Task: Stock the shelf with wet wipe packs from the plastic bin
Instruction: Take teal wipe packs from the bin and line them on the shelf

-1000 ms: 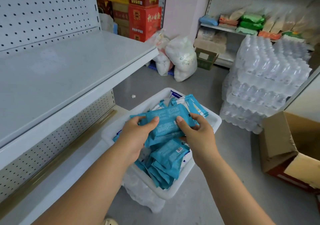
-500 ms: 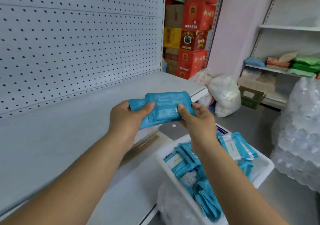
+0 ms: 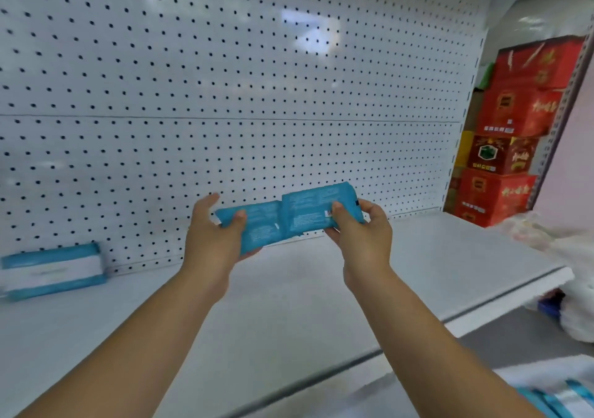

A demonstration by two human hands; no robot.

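White shelf (image 3: 434, 266) beneath packs (image 3: 289, 218), print illegible

A white perforated back panel (image 3: 257, 80) was seen filling most of the view, crossed by a thin horizontal seam and marked high up by soft bright reflections. Beneath it a pale grey shelf (image 3: 450, 257) was laid flat. Past the panel's right end, red cartons (image 3: 511, 109) were stacked in a column, with a yellow carton (image 3: 464, 147) tucked at their left. A pale pink wall (image 3: 578, 167) was seen further right. Blurred white plastic bags (image 3: 553, 237) were piled low beside the cartons, and a strip of grey floor (image 3: 514, 337) was shown below the shelf edge.
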